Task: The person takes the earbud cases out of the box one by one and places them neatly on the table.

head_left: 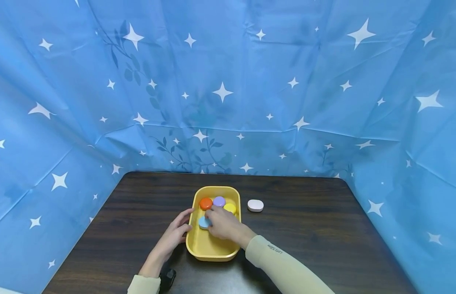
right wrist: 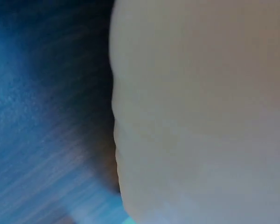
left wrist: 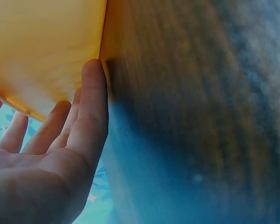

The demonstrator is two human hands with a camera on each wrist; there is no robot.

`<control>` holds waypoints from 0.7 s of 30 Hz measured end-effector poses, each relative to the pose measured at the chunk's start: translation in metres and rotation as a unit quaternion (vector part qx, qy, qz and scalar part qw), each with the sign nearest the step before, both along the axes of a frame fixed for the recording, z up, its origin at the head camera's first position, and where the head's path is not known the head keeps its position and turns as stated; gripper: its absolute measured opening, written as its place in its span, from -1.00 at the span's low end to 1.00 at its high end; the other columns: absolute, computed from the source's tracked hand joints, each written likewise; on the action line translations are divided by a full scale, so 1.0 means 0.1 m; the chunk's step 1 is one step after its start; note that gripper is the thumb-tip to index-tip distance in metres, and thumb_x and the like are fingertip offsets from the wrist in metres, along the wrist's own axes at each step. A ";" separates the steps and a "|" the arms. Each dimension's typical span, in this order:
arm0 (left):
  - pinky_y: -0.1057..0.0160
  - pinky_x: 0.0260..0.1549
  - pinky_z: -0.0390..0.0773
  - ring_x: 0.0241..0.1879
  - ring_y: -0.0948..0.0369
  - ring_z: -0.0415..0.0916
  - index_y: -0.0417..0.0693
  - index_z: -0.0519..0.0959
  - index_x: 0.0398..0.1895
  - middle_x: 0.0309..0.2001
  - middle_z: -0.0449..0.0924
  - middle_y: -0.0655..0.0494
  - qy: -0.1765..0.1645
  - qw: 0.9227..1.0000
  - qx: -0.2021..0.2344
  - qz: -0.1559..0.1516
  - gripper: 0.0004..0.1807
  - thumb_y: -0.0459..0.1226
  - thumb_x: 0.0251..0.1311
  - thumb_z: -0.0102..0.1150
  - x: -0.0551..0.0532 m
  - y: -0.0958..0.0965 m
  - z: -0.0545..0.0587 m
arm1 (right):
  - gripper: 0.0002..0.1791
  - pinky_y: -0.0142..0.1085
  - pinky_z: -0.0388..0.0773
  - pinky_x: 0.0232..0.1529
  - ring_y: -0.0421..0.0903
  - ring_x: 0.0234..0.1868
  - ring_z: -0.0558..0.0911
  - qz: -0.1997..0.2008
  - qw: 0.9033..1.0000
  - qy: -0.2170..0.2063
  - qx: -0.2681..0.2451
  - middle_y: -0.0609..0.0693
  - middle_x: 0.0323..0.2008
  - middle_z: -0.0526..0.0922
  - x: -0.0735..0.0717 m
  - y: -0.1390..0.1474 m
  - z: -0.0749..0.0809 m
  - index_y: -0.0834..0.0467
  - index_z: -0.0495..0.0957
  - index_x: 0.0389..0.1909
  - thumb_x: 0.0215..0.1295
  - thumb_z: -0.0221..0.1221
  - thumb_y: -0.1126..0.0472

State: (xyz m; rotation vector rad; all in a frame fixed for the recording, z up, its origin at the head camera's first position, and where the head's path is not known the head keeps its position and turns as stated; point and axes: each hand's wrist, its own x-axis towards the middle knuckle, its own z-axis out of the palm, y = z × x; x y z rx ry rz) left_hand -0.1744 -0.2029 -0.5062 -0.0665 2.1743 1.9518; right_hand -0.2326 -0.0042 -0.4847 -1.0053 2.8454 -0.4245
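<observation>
A yellow rectangular tray (head_left: 213,258) with rounded corners stands on the dark table. My left hand (head_left: 175,231) is at its left side; in the left wrist view, the extended fingers (left wrist: 87,102) rest their tips against the tray's outer wall (left wrist: 42,42). Inside the tray, my right hand (head_left: 225,222) reaches in from the right and pinches a light blue rounded piece (head_left: 203,223) on its right side. Behind that hand lie an orange round piece (head_left: 205,203), a purple one (head_left: 219,201) and a yellow one (head_left: 230,208), partly covered by the hand.
Right of the tray, a white oval piece (head_left: 255,205) lies on the wooden table (head_left: 305,228). A blue star-patterned cloth (head_left: 228,110) hangs around the table's back and sides. The pale sleeve (right wrist: 200,112) fills most of the right wrist view and hides the right hand there.
</observation>
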 end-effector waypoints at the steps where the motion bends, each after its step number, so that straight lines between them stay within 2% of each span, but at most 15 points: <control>1: -0.13 0.04 0.58 0.31 -0.14 0.38 0.03 0.27 0.52 0.51 0.16 -0.25 0.000 1.000 -0.001 0.001 -0.38 -0.35 0.39 -0.03 0.00 0.00 0.00 | -0.68 -0.31 0.58 -0.10 -0.19 -0.24 0.48 0.001 1.000 0.001 0.002 -0.09 -0.14 0.55 0.00 0.01 0.00 0.11 0.65 -0.05 0.17 0.41 0.18; 7: -0.12 0.04 0.58 0.30 -0.13 0.39 0.02 0.26 0.53 0.51 0.17 -0.25 0.000 1.000 -0.003 0.002 -0.38 -0.35 0.39 -0.02 0.00 0.00 0.00 | -0.61 -0.28 0.56 -0.09 -0.14 -0.16 0.46 0.000 1.000 0.001 0.017 -0.07 -0.05 0.54 0.01 0.00 0.02 0.08 0.65 0.01 0.12 0.40 0.18; 16: -0.15 0.06 0.56 0.31 -0.13 0.38 0.04 0.26 0.53 0.51 0.18 -0.23 0.002 1.000 -0.002 -0.002 -0.38 -0.34 0.40 -0.02 0.00 0.00 0.00 | -0.47 -0.21 0.58 0.03 -0.13 -0.06 0.44 0.013 0.999 -0.013 0.041 -0.08 -0.01 0.51 0.04 -0.07 -0.03 0.00 0.59 0.18 0.17 0.40 0.04; 21: -0.15 0.06 0.56 0.32 -0.13 0.38 0.04 0.26 0.53 0.50 0.19 -0.23 0.001 1.000 -0.001 -0.003 -0.38 -0.34 0.41 -0.02 0.01 0.00 0.00 | -0.49 -0.23 0.58 -0.07 -0.13 -0.08 0.41 0.017 0.999 -0.014 0.047 -0.11 -0.06 0.49 0.05 -0.10 -0.04 -0.06 0.59 0.16 0.16 0.40 0.01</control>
